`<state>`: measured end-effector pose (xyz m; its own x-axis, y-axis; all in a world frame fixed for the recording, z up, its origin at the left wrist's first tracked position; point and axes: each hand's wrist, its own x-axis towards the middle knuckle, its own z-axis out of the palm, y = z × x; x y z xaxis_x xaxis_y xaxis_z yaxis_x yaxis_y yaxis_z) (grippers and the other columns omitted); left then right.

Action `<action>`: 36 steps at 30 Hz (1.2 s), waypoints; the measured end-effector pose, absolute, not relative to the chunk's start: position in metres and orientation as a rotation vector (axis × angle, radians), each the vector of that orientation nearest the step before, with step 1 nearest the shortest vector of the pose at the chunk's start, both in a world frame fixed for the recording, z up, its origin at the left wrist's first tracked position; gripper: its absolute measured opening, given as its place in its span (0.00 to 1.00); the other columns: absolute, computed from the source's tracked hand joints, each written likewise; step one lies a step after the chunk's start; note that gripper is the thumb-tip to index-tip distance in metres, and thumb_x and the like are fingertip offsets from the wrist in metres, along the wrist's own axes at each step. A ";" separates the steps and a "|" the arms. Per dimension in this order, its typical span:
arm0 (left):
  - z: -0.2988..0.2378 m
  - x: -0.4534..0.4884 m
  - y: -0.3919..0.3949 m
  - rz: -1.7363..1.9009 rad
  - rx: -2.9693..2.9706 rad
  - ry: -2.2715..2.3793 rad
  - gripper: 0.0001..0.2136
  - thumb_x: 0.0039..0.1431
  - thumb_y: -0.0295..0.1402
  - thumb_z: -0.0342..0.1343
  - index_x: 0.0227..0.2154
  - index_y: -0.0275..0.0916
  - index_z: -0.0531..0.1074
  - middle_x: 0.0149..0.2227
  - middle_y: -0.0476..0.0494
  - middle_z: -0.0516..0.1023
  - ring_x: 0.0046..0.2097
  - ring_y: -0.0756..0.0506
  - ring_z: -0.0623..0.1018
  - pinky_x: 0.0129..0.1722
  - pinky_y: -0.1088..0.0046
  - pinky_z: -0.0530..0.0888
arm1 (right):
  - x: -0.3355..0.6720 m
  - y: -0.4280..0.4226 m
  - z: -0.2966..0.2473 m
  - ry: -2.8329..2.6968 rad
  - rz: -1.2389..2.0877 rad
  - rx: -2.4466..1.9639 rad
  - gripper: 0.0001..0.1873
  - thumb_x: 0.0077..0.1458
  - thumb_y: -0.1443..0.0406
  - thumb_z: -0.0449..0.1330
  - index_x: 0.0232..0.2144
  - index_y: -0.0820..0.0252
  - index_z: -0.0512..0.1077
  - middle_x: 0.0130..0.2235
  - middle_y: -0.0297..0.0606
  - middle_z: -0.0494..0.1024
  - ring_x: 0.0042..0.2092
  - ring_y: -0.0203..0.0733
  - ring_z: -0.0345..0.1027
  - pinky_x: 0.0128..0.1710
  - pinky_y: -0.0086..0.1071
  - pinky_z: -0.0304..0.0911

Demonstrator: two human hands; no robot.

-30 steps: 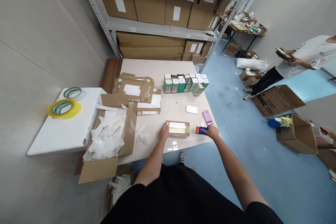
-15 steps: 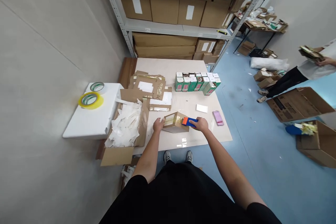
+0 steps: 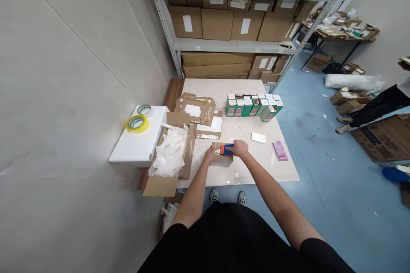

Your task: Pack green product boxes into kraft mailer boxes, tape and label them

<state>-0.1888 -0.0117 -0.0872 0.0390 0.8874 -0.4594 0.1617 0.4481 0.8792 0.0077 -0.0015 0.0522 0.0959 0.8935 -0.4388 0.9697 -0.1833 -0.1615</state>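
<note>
A small cardboard box [image 3: 221, 161] with shiny clear tape on its top sits near the front edge of the table. My left hand [image 3: 210, 153] is closed on the box's left side. In my right hand [image 3: 240, 148] is a blue-and-orange hand tool [image 3: 227, 149], its orange end against the taped top of the box. I cannot make out exactly what kind of tool it is. Flattened cardboard boxes [image 3: 209, 130] lie just behind, and a small white block-shaped item [image 3: 259, 137] is to the right.
An open carton [image 3: 160, 186] of white paper scraps stands left. Tape rolls [image 3: 137, 123] rest on a white surface. Green-and-white boxes [image 3: 246, 108] and a blurred pink item [image 3: 280, 150] are on the table [image 3: 256, 170]. A shelf [image 3: 233, 46] stands behind; a person [image 3: 381, 102] is at right.
The box has turned, and my left hand has shifted along its left side. The tool has moved over the box top toward my left hand. The camera view has swung left.
</note>
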 end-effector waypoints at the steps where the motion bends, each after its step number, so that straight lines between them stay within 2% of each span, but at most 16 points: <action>1: -0.088 -0.181 -0.015 0.718 1.004 1.457 0.30 0.69 0.56 0.49 0.61 0.38 0.73 0.57 0.35 0.80 0.58 0.37 0.79 0.59 0.62 0.71 | 0.015 -0.002 0.053 1.884 -0.666 2.185 0.32 0.56 0.42 0.65 0.46 0.63 0.79 0.47 0.54 0.82 0.49 0.53 0.77 0.42 0.34 0.67; 8: -0.090 -0.122 -0.028 0.578 1.183 1.569 0.32 0.70 0.55 0.46 0.65 0.34 0.68 0.61 0.28 0.76 0.64 0.33 0.74 0.63 0.60 0.67 | 0.085 -0.024 0.055 1.861 -0.645 2.181 0.32 0.55 0.38 0.63 0.42 0.60 0.81 0.45 0.51 0.83 0.47 0.52 0.77 0.40 0.33 0.65; 16: -0.098 -0.118 -0.029 0.503 1.280 1.597 0.32 0.70 0.57 0.45 0.65 0.39 0.67 0.60 0.33 0.78 0.63 0.36 0.76 0.61 0.64 0.68 | 0.164 -0.048 0.052 1.763 -0.598 2.268 0.32 0.55 0.38 0.63 0.38 0.61 0.80 0.40 0.50 0.83 0.42 0.51 0.77 0.35 0.33 0.62; 21: -0.092 -0.122 -0.028 0.451 1.338 1.587 0.29 0.71 0.55 0.43 0.62 0.39 0.70 0.56 0.33 0.81 0.59 0.35 0.78 0.58 0.63 0.70 | 0.193 -0.050 0.054 1.747 -0.612 2.253 0.32 0.55 0.38 0.63 0.39 0.61 0.80 0.39 0.49 0.83 0.41 0.51 0.77 0.35 0.33 0.62; 32: -0.088 -0.124 -0.024 0.444 1.335 1.599 0.28 0.71 0.54 0.45 0.60 0.40 0.74 0.55 0.35 0.82 0.58 0.36 0.79 0.57 0.64 0.72 | 0.150 -0.036 0.043 1.645 -0.491 2.266 0.29 0.57 0.45 0.66 0.46 0.64 0.79 0.46 0.54 0.82 0.48 0.52 0.77 0.41 0.33 0.65; 36: -0.088 -0.123 -0.025 0.464 1.311 1.597 0.29 0.70 0.57 0.46 0.60 0.42 0.74 0.55 0.36 0.82 0.58 0.36 0.79 0.57 0.65 0.71 | 0.131 -0.043 0.032 1.674 -0.450 2.303 0.25 0.61 0.47 0.63 0.45 0.63 0.78 0.46 0.54 0.82 0.49 0.52 0.78 0.43 0.34 0.65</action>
<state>-0.1233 -0.0249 -0.0884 0.0624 0.8968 -0.4380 0.5228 0.3445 0.7798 0.1310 -0.0427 0.0316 0.2887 0.8727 -0.3937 0.9525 -0.3033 0.0263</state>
